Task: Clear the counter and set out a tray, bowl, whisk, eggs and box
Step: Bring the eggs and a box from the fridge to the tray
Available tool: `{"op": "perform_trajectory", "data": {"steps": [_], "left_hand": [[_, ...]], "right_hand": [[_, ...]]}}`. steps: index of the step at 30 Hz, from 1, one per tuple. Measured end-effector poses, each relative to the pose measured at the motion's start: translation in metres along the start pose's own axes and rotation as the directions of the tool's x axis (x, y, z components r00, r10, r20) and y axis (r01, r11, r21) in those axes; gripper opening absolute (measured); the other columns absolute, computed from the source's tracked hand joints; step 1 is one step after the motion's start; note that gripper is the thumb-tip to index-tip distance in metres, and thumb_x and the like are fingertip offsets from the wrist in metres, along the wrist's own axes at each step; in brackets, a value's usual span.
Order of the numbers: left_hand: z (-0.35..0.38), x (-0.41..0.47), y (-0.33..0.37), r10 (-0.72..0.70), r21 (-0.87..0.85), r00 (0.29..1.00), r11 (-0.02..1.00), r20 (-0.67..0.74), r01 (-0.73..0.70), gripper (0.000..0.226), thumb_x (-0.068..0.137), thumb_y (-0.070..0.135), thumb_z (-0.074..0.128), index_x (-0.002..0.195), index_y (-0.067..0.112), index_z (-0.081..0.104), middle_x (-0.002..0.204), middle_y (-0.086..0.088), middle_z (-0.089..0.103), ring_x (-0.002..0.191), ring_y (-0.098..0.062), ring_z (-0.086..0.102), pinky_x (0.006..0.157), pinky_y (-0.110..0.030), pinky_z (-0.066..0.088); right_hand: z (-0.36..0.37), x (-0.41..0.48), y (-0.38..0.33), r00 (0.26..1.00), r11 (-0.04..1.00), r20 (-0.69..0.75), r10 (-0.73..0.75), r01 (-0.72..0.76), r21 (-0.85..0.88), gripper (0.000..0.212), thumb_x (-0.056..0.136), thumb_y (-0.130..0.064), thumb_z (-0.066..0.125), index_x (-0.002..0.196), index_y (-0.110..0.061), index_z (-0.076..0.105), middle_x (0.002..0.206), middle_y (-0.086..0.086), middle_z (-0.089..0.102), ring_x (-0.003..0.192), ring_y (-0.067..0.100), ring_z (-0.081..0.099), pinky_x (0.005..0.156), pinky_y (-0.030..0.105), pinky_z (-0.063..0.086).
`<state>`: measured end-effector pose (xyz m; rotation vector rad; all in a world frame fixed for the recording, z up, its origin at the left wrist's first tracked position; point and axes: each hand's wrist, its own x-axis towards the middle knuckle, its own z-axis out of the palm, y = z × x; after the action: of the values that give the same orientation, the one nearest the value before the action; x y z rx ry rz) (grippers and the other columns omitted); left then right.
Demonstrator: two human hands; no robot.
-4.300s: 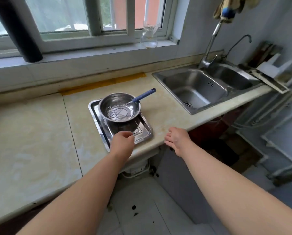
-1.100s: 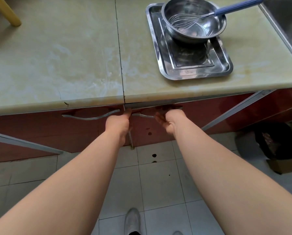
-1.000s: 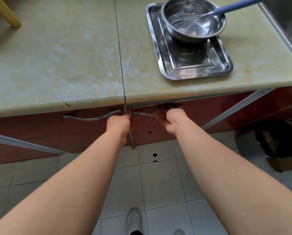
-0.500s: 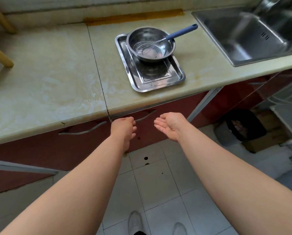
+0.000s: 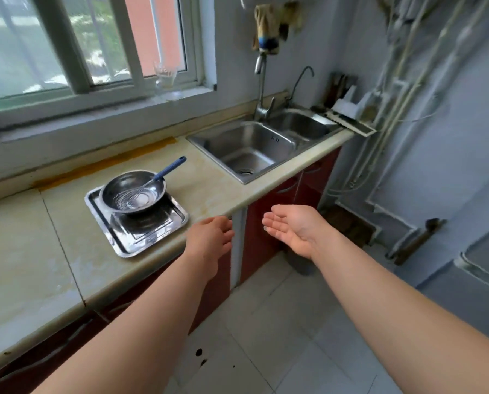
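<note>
steel bowl (image 5: 132, 191) holding blue-handled whisk (image 5: 149, 185) sits on steel tray (image 5: 163, 227).

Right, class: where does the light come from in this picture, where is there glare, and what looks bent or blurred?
Head view: daylight enters through the window, which looks washed out; glare sits on the tray, the bowl and the sink; the wide lens bows the counter edge and the wall pipes; the far right corner is soft, the arms stretched.
</note>
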<state>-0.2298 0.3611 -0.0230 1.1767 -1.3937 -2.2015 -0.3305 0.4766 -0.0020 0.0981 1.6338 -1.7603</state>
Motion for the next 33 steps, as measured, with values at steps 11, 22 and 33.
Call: {"op": "perform_trajectory", "data": {"steps": [11, 22, 33], "left_hand": [[0.238, -0.059, 0.002, 0.069, 0.08, 0.951, 0.992, 0.301, -0.098, 0.014, 0.095, 0.02, 0.054, 0.104, 0.013, 0.063, 0.102, -0.003, 0.069, 0.091, -0.019, 0.065, 0.08, -0.032, 0.053], [0.449, -0.108, -0.042, -0.067, 0.088, 0.842, 0.996, 0.535, 0.023, 0.015, 0.097, 0.015, 0.052, 0.108, 0.01, 0.061, 0.095, -0.005, 0.067, 0.08, -0.019, 0.063, 0.076, -0.034, 0.052], [0.576, -0.108, -0.05, -0.024, 0.239, 0.724, 0.951, 0.69, -0.197, 0.012, 0.094, 0.009, 0.051, 0.097, 0.017, 0.059, 0.088, -0.004, 0.057, 0.085, -0.019, 0.054, 0.083, -0.033, 0.046]], "right_hand": [[-0.232, -0.062, -0.106, 0.941, 0.974, -0.255, -0.222, 0.223, -0.026, 0.009, 0.097, -0.009, 0.048, 0.094, -0.009, 0.056, 0.09, 0.009, 0.061, 0.088, 0.022, 0.061, 0.079, 0.029, 0.051], [-0.443, -0.127, -0.164, 0.742, 0.943, -0.582, -0.333, 0.247, -0.225, 0.01, 0.088, 0.004, 0.049, 0.088, 0.002, 0.058, 0.065, 0.008, 0.04, 0.058, 0.013, 0.034, 0.056, 0.024, 0.023], [-0.547, -0.127, -0.206, 0.48, 0.83, -0.716, -0.507, 0.048, -0.556, 0.041, 0.095, -0.011, 0.046, 0.136, -0.013, 0.051, 0.133, 0.009, 0.057, 0.106, 0.024, 0.058, 0.078, 0.024, 0.042]]}}
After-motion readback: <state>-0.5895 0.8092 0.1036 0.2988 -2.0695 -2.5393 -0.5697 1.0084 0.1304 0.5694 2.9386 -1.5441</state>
